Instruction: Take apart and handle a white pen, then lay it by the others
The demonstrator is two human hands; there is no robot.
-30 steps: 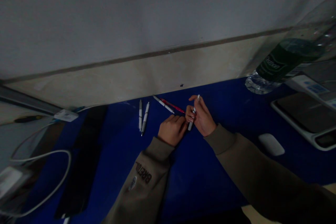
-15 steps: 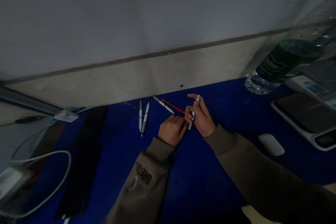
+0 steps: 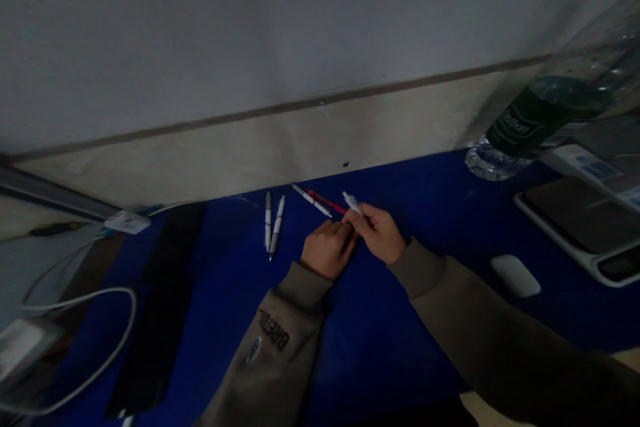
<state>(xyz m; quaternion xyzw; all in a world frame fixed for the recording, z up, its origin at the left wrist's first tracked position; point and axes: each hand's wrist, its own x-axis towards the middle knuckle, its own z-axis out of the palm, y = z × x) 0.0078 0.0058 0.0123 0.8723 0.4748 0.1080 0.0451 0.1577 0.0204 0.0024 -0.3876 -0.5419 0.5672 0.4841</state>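
My right hand (image 3: pixel 379 235) is closed with thumb and fingers around a white pen (image 3: pixel 351 201), whose upper end sticks out toward the wall. My left hand (image 3: pixel 326 250) rests on the blue table (image 3: pixel 370 327) with curled fingers, meeting the right fingertips. Whatever the left fingers hold, if anything, is hidden. Just beyond the hands, a red pen (image 3: pixel 324 201) and a grey-and-white pen (image 3: pixel 313 200) lie close together at a slant. To the left of my left hand are two more grey-and-white pens, one on the left (image 3: pixel 268 221) and one on the right (image 3: pixel 277 230), side by side.
A white mouse (image 3: pixel 516 275) lies right of my right forearm, with a kitchen scale (image 3: pixel 575 227) beyond it. A large green-labelled bottle (image 3: pixel 523 123) stands at the back right. On the left are a black phone-like slab (image 3: pixel 150 340) and a white cable (image 3: pixel 131 320). A wall (image 3: pixel 280 147) borders the back.
My right hand has shifted left against the left fingers and closed more tightly. The pen in it has turned so its upper end tilts left. My left hand stays put.
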